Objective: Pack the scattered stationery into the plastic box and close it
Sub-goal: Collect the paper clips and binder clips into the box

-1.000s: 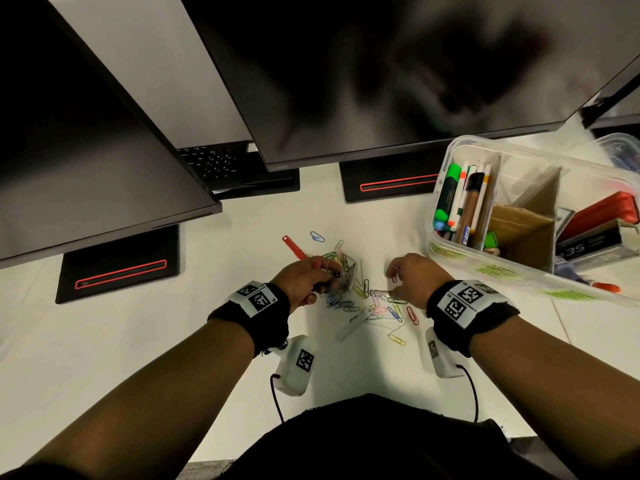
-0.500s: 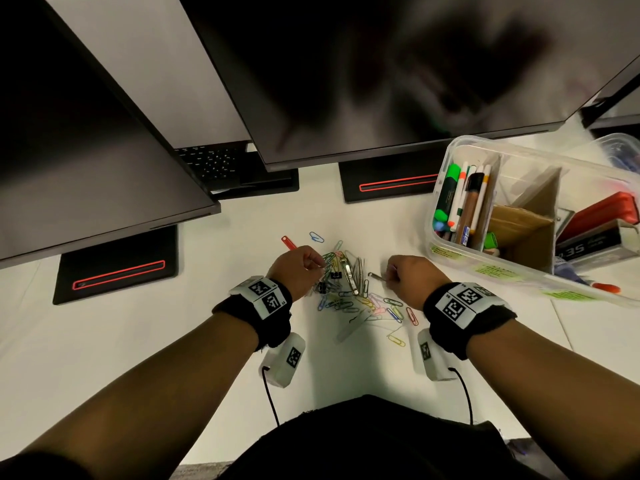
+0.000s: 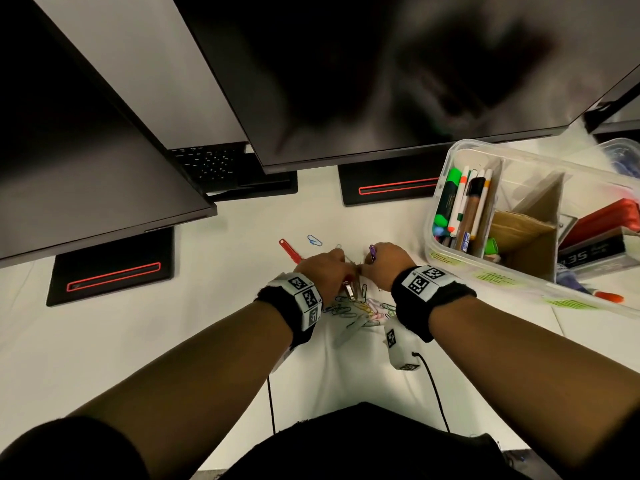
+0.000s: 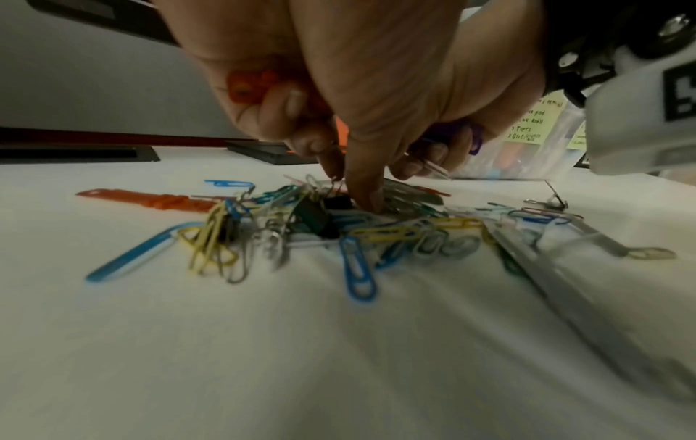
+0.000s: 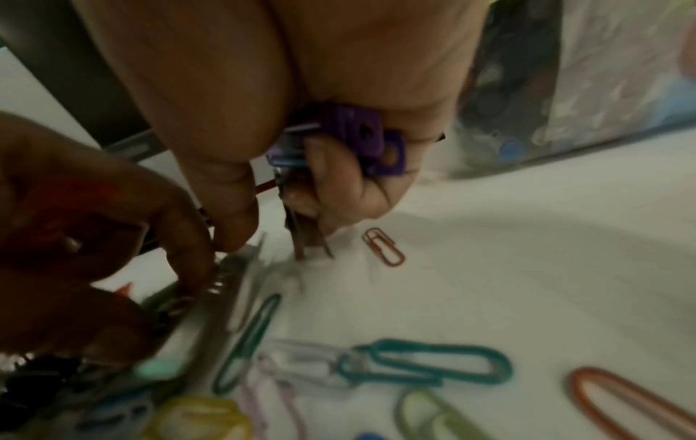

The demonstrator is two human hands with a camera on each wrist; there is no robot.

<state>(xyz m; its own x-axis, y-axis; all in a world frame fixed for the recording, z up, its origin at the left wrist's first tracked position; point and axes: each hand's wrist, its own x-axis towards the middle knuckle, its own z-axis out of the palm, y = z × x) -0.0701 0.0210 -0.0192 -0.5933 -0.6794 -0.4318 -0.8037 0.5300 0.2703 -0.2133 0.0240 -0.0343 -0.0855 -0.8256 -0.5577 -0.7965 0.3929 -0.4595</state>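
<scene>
Left of the box (image 3: 446, 216), both grips rake clips (image 4: 361, 238) together: left hand (image 3: 325, 271) pinching clips, right hand (image 3: 388, 265) clutching purple fasteners (image 5: 357, 140).

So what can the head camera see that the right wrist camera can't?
Only the head view shows the plastic box with pens standing in one compartment, the dark monitors, and both wrists from above. Only the right wrist view shows, close up, the purple clips that the right hand grips, and a small orange paper clip lying apart on the white table. Both show the left hand and right hand meeting over the heap of coloured paper clips.
</scene>
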